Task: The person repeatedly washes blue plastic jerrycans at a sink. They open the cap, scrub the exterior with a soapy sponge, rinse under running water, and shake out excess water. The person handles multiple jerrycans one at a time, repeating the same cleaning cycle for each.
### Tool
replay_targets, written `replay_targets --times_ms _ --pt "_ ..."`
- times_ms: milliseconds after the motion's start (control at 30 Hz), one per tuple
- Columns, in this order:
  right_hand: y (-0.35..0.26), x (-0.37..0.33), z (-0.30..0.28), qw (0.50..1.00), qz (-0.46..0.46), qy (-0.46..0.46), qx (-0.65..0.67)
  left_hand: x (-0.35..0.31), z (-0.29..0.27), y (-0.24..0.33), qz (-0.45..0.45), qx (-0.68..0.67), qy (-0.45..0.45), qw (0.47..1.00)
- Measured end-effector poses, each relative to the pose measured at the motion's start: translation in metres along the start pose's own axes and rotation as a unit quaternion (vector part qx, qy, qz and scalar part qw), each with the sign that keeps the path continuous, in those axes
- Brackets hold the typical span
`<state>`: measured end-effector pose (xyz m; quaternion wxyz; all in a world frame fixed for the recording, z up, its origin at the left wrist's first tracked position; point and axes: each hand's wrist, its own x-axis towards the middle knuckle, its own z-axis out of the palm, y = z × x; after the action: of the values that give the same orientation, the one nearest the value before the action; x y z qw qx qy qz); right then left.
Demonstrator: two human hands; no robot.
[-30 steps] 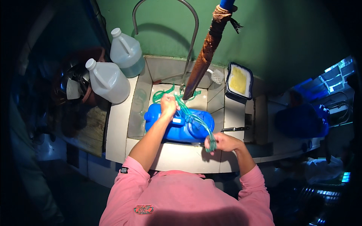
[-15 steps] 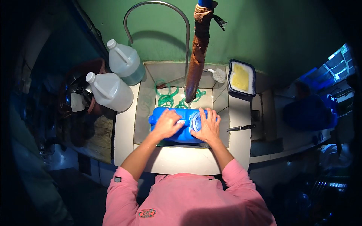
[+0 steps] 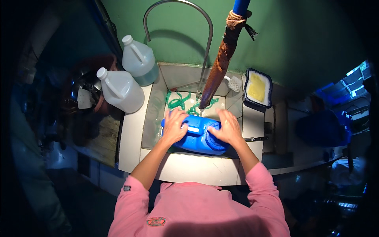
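A blue plastic jug [image 3: 189, 144] lies on its side across the tiled sink [image 3: 153, 114], its wide round lid [image 3: 214, 140] facing right. My left hand [image 3: 174, 127] is closed over the jug's left part beside the handle, fingers hooked over the far side. At the lid end, my right hand [image 3: 229, 127] grips with the thumb against the lid and the fingers over the far side; its fingertips are slightly blurred. Behind the jug, loose green strips [image 3: 178, 101] lie on the sink floor. The jug's underside is hidden.
A pipe wrapped in brown cloth [image 3: 221, 65] hangs over the sink beside a curved metal faucet [image 3: 210, 27]. Two translucent jugs [image 3: 124, 93] stand left. At right are a white brush [image 3: 234, 83], a tub with a yellow sponge [image 3: 256, 89] and a knife [image 3: 256, 139].
The jug has turned slightly, its lid end coming nearer and to the right. My left hand has moved farther over it; my right hand has shifted right along the lid. The whole view has shifted a little.
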<state>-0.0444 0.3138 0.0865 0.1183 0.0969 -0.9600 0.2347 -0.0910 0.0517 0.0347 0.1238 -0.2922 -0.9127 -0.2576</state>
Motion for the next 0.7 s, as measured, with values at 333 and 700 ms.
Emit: replay_targets --times_ms 333,700 --pt "-0.073 0.102 0.139 0.874 0.258 -0.153 0.383 -0.028 -0.032 -0.076 -0.318 -0.275 -0.204 0.884" --pt "-0.092 0.037 0.023 0.989 -0.048 -0.135 0.028 -0.007 -0.012 -0.017 0.012 -0.145 -0.094 0.985"
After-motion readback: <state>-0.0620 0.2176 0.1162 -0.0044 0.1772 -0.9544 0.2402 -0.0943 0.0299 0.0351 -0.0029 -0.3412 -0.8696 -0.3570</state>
